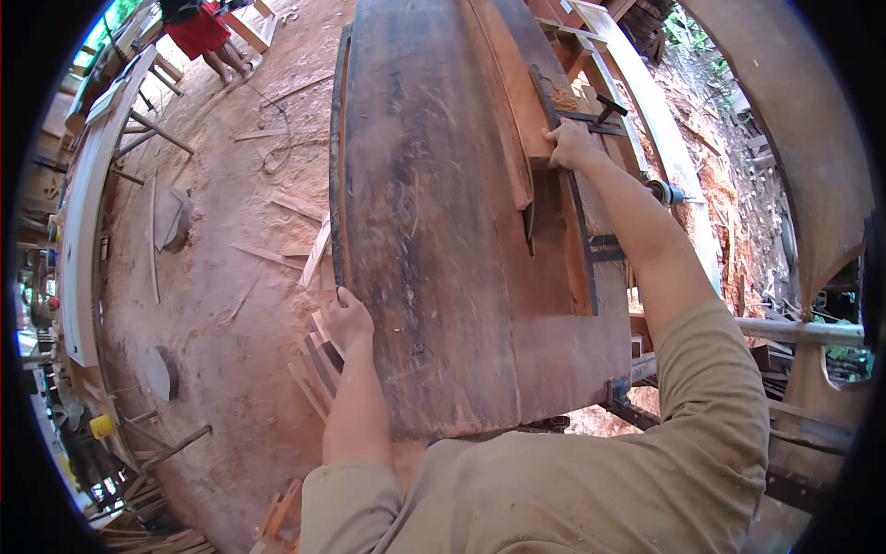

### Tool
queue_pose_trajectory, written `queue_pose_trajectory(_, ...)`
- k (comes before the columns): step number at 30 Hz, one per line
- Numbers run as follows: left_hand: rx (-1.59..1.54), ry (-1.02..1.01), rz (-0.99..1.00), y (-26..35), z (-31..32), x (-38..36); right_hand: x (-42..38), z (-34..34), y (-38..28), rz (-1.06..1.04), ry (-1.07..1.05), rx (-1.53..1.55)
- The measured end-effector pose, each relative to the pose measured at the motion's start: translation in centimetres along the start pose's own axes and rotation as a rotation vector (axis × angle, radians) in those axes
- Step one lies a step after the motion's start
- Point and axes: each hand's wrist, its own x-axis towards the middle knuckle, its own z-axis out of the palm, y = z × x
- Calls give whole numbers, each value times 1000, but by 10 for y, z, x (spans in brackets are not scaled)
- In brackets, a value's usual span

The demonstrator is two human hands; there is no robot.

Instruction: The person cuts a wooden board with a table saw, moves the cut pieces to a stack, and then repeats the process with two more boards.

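A wide, dark-stained wooden tabletop (434, 222) stretches out before me. At its left edge my left hand (350, 323) is closed around the near end of a long, thin wooden strip (341, 138). My right hand (573, 146) reaches across to the right side, its fingers closed on the edge of a reddish-brown board (526, 115). Just beyond that hand is a dark bar clamp (604, 113) with a T-shaped handle. A shorter board (577, 249) with a dark edge lies below the right hand. The right palm and some fingertips are hidden.
Wood offcuts (318, 249) lie on the dusty ground to the left, and a cable (277, 152) curls farther off. A long workbench (83, 231) runs along the far left. A person in red shorts (198, 35) stands at the back left. Timber frames (664, 120) stand at right.
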Motion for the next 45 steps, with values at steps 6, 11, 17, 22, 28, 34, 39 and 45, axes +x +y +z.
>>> queue_pose_trajectory(6,69,-48,-66,12,-10,-3,82,0,3,-19,-53,37)
queue_pose_trajectory(11,54,-11,-2,7,-3,-6,134,-28,-3,-32,31,-197)
queue_pose_trajectory(17,53,20,44,11,-8,-6,217,-32,-44,-134,-22,-220)
queue_pose_trajectory(22,47,35,13,11,-9,-7,299,-7,-123,-433,-85,-189)
queue_pose_trajectory(28,-32,-31,-95,5,-7,-4,302,4,-216,-192,52,115)
queue_pose_trajectory(34,22,45,153,-13,8,-7,319,15,-263,203,69,269)
queue_pose_trajectory(39,-123,-120,12,-13,7,-8,311,23,-267,95,52,32)
queue_pose_trajectory(45,-307,-207,-6,-8,10,-8,180,38,-315,-28,51,-183)
